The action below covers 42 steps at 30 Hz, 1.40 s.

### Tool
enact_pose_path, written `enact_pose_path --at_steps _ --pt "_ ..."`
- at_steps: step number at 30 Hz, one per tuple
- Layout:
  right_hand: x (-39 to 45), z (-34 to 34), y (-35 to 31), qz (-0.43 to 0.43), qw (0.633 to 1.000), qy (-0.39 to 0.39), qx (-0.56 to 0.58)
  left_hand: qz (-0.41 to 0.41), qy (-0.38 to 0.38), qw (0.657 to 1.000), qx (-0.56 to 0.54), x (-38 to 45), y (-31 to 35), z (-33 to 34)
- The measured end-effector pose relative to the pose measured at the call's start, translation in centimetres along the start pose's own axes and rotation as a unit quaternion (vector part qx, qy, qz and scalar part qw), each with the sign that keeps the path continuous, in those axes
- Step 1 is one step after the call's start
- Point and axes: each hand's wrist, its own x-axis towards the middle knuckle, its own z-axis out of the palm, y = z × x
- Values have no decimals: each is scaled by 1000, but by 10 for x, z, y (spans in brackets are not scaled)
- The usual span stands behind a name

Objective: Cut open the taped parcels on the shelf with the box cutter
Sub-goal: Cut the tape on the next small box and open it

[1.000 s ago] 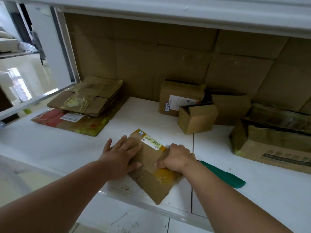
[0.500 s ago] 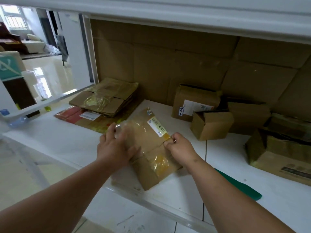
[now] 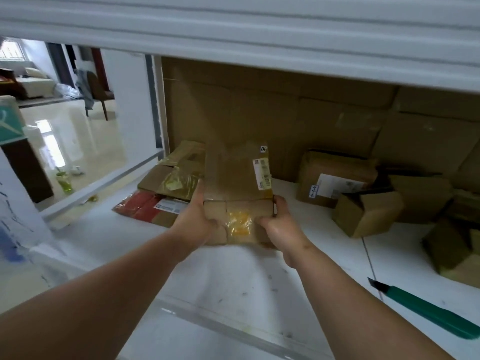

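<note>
With both my left hand (image 3: 200, 224) and right hand (image 3: 279, 226) clamped on the flat brown taped cardboard parcel (image 3: 237, 193) at frame centre, I should lay it flat before taking the green-handled box cutter (image 3: 426, 309) at lower right.

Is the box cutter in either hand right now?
No. The box cutter lies on the shelf, while the left hand and right hand hold the parcel.
</note>
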Motion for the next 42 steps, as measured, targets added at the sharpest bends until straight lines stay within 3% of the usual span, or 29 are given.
enact_pose_path --at_steps 3,8,13,23,28,30,32,34,37,42 --pt "3 25 -10 -22 998 -36 -37 26 47 996 71 12 -11 -25" --pt "12 63 -30 -75 995 4 -67 61 109 982 142 24 -22 -56" --pt "42 92 -53 -137 989 15 -47 82 135 940 304 48 -21 -81" --pt "114 116 -66 -139 965 -43 -220 84 54 903 419 121 -32 -101" --pt "133 123 -71 -130 953 -43 -271 69 66 927 363 149 -48 -103" --pt "140 124 -72 -108 940 -46 -322 70 53 961 264 157 -49 -105" --pt "144 126 -71 -85 906 -39 -412 97 58 942 317 162 -51 -108" --pt "147 129 -70 -76 862 -24 -501 49 1 917 397 166 -58 -115" --pt "151 133 -66 -98 835 -4 -542 56 -40 846 529 179 -66 -119" --pt "157 138 -57 -107 838 -72 -531 51 -54 857 510 177 -79 -106"
